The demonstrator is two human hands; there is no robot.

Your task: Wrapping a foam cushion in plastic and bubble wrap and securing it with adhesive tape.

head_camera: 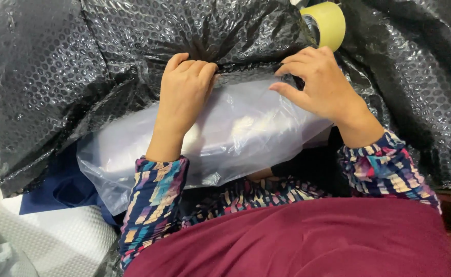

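A large sheet of black bubble wrap (97, 56) covers most of the view and lies over a clear plastic bag (246, 128) with something pale inside. My left hand (184, 90) rests on the bag with its fingers curled over the bubble wrap's edge. My right hand (320, 82) pinches the same black edge a little to the right, thumb and fingers closed on it. Both arms wear patterned multicoloured sleeves.
A roll of yellowish tape (328, 23) sits at the top, just above my right hand. Dark blue fabric (64, 187) and white foam sheeting (56, 241) lie at the lower left. My maroon garment (307, 241) fills the bottom.
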